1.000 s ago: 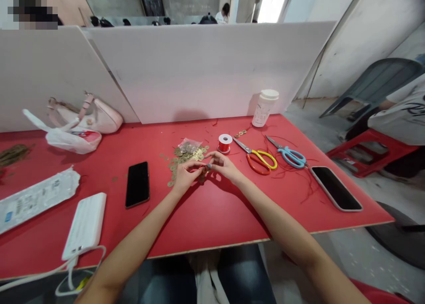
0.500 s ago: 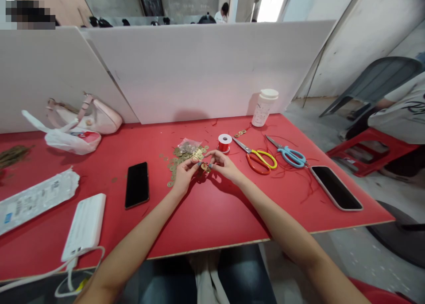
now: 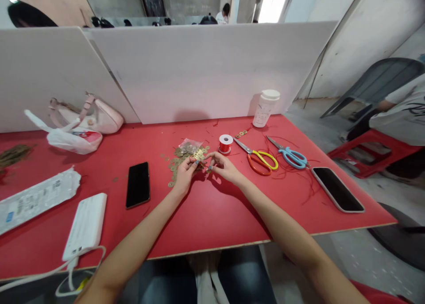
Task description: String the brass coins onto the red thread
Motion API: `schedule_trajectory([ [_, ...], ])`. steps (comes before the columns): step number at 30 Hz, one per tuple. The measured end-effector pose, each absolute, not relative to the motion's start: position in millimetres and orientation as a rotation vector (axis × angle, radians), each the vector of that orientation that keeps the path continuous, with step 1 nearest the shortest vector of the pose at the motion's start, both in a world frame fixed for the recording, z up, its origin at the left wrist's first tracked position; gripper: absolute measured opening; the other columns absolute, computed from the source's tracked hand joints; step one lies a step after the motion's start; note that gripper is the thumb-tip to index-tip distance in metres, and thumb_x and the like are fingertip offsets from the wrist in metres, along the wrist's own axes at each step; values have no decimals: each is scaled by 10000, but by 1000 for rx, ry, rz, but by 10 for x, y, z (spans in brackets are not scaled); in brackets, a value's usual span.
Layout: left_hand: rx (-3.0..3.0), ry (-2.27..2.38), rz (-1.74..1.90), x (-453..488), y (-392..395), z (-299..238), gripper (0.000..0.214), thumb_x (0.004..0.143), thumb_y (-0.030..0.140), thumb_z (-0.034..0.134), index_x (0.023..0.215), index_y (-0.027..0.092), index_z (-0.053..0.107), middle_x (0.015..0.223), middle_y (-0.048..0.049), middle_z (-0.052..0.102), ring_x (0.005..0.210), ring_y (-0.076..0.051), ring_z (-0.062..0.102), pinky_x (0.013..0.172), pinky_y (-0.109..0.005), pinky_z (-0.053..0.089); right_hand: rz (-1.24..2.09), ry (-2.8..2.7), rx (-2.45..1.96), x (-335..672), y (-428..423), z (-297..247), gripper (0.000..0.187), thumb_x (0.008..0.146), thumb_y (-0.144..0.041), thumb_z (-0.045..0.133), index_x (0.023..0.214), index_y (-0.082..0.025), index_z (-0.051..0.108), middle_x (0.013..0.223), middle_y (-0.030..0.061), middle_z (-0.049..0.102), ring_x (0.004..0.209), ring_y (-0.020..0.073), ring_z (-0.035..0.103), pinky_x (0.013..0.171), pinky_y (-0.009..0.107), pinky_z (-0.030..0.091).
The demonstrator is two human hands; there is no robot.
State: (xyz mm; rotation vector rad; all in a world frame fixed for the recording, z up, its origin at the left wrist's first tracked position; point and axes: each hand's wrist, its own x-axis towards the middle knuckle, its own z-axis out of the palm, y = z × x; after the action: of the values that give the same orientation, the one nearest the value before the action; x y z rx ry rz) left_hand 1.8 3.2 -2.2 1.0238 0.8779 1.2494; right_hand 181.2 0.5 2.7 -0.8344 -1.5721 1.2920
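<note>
Both my hands work close together at the near edge of a pile of brass coins on the red table. My left hand is closed in a pinch, thumb against fingers, on a thin red cord that is only partly visible. My right hand also pinches, with a small brass coin at its fingertips. The fingers hide much of what lies between them. Just behind the hands is a clear plastic bag on the pile. A spool of red cord stands beyond my right fingers.
Right of the spool lie yellow-orange scissors, blue scissors and a phone. A white cup stands by the partition. Leftward are another phone, a power bank, a plastic mailer and a handbag.
The brass coin that faced up between my fingertips has turned or dropped, and less of it shows. My right fingers have shifted slightly; the view has moved a little.
</note>
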Motion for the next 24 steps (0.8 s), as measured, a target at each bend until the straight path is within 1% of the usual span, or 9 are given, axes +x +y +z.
schedule_trajectory([
  [4,1068,915,1251,15,39,-43,352,720,447,780,816,190,558,789,-30,712,719,-174,686,723,-307,567,1290,-1553,-882,1794,-7,23,218,847,-214,608,1050,-235,533,755,-27,588,689,141,649,642,261,529],
  [7,1104,948,1273,17,47,-58,346,726,449,772,816,191,560,783,-25,709,734,-176,688,757,-317,562,1308,-1563,-928,1779,-13,9,180,856,-254,617,1014,-223,538,788,-6,625,660,135,638,543,224,500],
  [10,1143,965,1288,15,54,-60,342,729,452,767,816,190,566,784,-20,696,736,-176,680,767,-322,557,1338,-1574,-977,1775,-14,-15,169,879,-267,578,1034,-210,548,818,5,653,580,116,597,467,203,452],
  [11,1154,969,1294,14,55,-59,343,727,453,768,816,191,566,784,-16,690,741,-176,678,774,-324,554,1328,-1593,-994,1777,-16,-17,160,885,-261,565,1033,-202,554,829,10,661,580,115,596,478,206,454],
  [13,1173,979,1307,10,56,-52,345,725,457,768,813,194,564,784,-11,684,755,-177,674,785,-325,546,1255,-1690,-1023,1782,-31,-6,133,901,-241,541,1016,-184,576,858,29,683,648,128,625,568,227,480],
  [15,1197,997,1314,9,52,-43,336,728,452,765,806,193,566,782,-9,683,761,-176,668,782,-317,537,1095,-1863,-1064,1784,-57,25,114,919,-221,526,979,-172,610,888,51,699,762,155,645,685,254,476],
  [16,1207,1006,1313,9,48,-37,327,730,444,763,804,192,568,780,-9,684,759,-173,664,777,-310,532,998,-1955,-1095,1782,-71,44,121,929,-216,520,963,-172,628,901,56,702,799,165,641,717,261,458],
  [19,1205,1020,1306,18,31,-20,318,726,428,765,804,186,573,770,-11,684,743,-166,658,748,-291,523,789,-2134,-1201,1766,-109,93,178,968,-224,487,947,-183,659,906,58,700,800,171,614,698,254,399],
  [24,1108,993,1276,34,6,-16,371,692,454,788,815,188,561,784,-25,697,716,-176,663,689,-299,540,647,-2227,-1308,1742,-139,134,229,991,-230,469,923,-199,685,906,59,701,778,167,592,638,247,325],
])
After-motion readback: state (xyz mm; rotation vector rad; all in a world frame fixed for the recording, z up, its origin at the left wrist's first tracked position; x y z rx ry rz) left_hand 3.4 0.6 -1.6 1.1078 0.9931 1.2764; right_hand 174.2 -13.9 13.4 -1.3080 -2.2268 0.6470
